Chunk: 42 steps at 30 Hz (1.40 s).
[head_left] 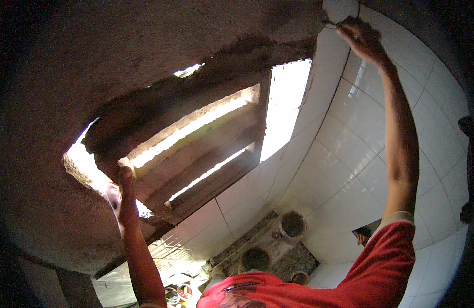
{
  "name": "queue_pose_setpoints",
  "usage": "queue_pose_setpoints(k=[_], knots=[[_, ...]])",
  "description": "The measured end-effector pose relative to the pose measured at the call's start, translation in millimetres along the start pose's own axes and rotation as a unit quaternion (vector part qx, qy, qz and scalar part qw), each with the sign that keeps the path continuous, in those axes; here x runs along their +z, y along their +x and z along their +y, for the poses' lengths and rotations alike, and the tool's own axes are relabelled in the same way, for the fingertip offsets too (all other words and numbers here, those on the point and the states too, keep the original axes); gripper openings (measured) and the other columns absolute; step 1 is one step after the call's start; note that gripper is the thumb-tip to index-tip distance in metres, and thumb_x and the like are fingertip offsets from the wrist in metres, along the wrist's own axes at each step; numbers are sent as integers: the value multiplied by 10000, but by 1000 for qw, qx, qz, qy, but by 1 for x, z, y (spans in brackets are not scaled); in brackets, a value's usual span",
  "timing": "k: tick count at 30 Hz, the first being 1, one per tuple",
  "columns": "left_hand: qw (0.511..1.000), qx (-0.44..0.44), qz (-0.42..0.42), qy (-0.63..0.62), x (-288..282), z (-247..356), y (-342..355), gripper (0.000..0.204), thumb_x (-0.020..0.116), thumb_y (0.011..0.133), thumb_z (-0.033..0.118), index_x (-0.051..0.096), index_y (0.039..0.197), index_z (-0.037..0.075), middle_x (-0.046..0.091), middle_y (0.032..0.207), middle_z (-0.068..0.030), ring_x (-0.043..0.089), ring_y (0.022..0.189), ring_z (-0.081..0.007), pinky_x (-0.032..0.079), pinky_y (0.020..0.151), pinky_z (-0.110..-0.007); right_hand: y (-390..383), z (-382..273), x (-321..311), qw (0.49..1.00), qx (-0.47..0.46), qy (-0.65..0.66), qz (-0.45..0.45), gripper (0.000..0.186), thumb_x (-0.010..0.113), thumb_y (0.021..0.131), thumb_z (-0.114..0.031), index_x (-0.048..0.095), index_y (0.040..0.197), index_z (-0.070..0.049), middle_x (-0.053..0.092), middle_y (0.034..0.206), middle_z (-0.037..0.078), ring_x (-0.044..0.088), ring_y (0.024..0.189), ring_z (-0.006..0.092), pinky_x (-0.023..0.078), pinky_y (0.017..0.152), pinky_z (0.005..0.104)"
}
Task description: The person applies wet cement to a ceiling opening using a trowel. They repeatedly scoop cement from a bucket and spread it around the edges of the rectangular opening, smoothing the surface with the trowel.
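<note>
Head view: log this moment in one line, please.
left hand: at slatted window edge, grip unclear | right hand: holding thin tool by white tile | plaster: rough, around window

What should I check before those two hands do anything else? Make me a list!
1. Right hand has its tool: ok; its grip is closed on a small thin tool, near the top of the tiled wall.
2. Left hand is at the slatted opening: ok; it is by the lower-left end.
3. Left hand has a firm hold: cannot tell; glare and the angle hide its fingers.
4. Feet are steady: cannot tell; they're out of view.
5. Light is even: not ok; the gaps glare while the rough surface around them is dark.
6. Nothing stands below: not ok; there's a round bucket down there.
</note>
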<state>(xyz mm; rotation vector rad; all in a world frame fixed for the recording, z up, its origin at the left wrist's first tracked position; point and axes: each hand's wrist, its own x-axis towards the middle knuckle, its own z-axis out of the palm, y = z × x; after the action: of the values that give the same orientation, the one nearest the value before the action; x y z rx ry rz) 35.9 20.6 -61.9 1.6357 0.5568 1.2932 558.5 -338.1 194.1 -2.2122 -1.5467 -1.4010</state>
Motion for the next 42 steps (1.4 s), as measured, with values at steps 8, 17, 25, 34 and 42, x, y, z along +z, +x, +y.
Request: queue_pose_setpoints(k=[8, 17, 25, 34, 42], knots=[[999, -4, -9, 50, 0, 10, -2, 436, 717, 884, 477, 524, 775, 101, 455, 704, 44, 384, 647, -75, 306, 581, -275, -19, -86, 30, 987, -60, 150, 22, 266, 572, 1004, -299, 701, 1066, -76, 684, 940, 133, 642, 848, 274, 508, 790, 397], [999, -19, -8, 38, -5, 4, -1, 408, 750, 870, 448, 522, 741, 135, 378, 649, 93, 299, 579, -49, 222, 513, -263, -18, -98, 47, 991, -77, 82, 65, 273, 573, 997, -321, 717, 1003, -88, 690, 871, 110, 624, 780, 265, 487, 772, 406], [999, -3, 14, 39, -3, -4, -2, 475, 755, 843, 518, 489, 748, 136, 389, 678, 80, 315, 606, -53, 242, 529, -268, 0, -88, 49, 990, -57, 121, 52, 323, 552, 1007, -375, 726, 1031, -104, 714, 966, 115, 680, 895, 273, 537, 803, 416], [998, 11, 9, 56, -2, 2, -1, 509, 727, 841, 573, 502, 727, 131, 391, 678, 78, 321, 607, -60, 253, 527, -278, 1, -56, 32, 995, 64, 56, -46, 449, 481, 1023, -467, 680, 1113, -75, 678, 996, 116, 655, 945, 281, 512, 863, 420], [999, 5, 1, 54, 1, 10, -1, 505, 746, 817, 578, 504, 664, 163, 376, 596, 96, 294, 541, -45, 211, 485, -284, -28, -113, 34, 992, -38, 88, 81, 238, 594, 981, -303, 689, 1002, -85, 687, 914, 105, 644, 824, 264, 491, 771, 424]])
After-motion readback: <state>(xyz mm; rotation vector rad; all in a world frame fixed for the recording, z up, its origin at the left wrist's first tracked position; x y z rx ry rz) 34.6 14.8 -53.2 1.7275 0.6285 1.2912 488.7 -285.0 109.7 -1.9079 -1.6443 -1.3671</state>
